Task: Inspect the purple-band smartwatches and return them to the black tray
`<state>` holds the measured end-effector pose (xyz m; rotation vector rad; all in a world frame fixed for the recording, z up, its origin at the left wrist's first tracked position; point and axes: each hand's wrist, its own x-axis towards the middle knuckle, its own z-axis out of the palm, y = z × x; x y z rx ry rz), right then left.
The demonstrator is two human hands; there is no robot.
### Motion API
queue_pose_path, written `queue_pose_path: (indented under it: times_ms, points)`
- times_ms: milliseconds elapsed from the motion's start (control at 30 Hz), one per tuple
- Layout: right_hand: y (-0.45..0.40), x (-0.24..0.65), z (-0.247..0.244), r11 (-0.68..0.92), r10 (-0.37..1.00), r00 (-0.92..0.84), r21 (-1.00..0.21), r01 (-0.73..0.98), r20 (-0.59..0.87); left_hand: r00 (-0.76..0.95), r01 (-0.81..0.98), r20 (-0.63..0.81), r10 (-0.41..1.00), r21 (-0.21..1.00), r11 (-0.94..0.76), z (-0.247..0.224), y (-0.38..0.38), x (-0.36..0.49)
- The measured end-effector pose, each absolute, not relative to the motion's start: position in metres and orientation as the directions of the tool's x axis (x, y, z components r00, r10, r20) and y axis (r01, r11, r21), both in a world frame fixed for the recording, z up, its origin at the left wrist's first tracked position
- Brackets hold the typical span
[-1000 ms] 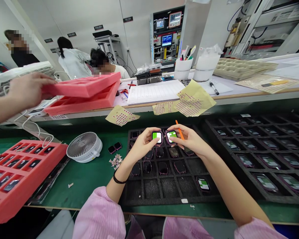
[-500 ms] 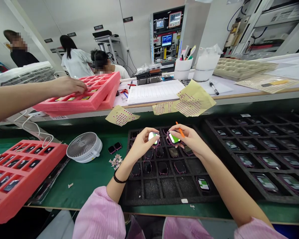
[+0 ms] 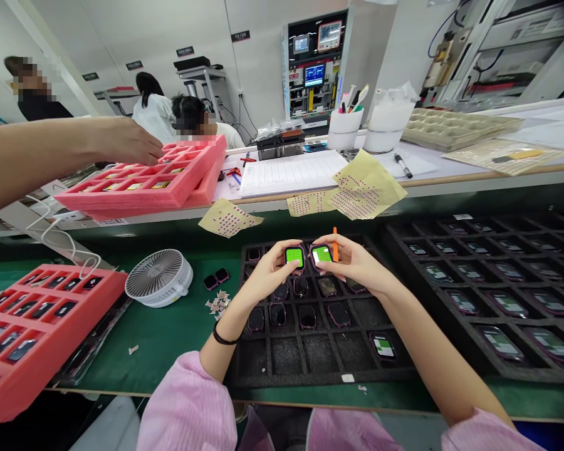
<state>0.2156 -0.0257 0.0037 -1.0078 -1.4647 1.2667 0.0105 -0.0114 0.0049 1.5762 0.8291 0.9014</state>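
My left hand [image 3: 275, 269] grips a smartwatch body [image 3: 294, 255] with a lit green screen, thumb on its lower edge. A second watch body [image 3: 321, 254], also lit green and white, is held in my right hand [image 3: 350, 260]. Between the fingers of that hand sticks up a thin orange tool [image 3: 335, 244]; its kind is not clear. Both watches are side by side above a black foam tray [image 3: 286, 357], where several dark-screened watches lie in compartments. One watch with a lit screen [image 3: 383, 346] lies at the tray's lower right.
A second black foam tray [image 3: 460, 369] with lit watches stands at right. To the left are a white fan [image 3: 160, 279], small loose pieces [image 3: 219, 305] and a red foam tray [image 3: 75, 326]. A co-worker's hand [image 3: 131, 141] hovers over another red tray [image 3: 136, 197] on the shelf.
Both watches have turned so their green screens show more fully. The orange tool has swung upright. The co-worker's hand has risen slightly from the red tray.
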Motion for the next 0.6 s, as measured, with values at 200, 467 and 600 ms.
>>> queue_pose_path:
  times_ms: [200,467,600]
  points:
    - [-0.0216,0.2174,0.0002,0.124,0.968,-0.213,-0.991,-0.041,0.130,0.510,0.068,0.068,0.857,0.991,-0.119,0.0027,-0.0084,0.0046]
    - [-0.0211,0.2206,0.0002,0.145,0.957,-0.249,-0.989,-0.029,0.148,0.524,0.015,0.069,0.849,0.996,-0.090,0.0048,-0.0104,0.0041]
    - [-0.0242,0.2220,0.0019,0.171,0.942,-0.296,-0.985,0.009,0.160,0.509,0.035,0.072,0.858,0.994,-0.105,0.0052,-0.0107,0.0042]
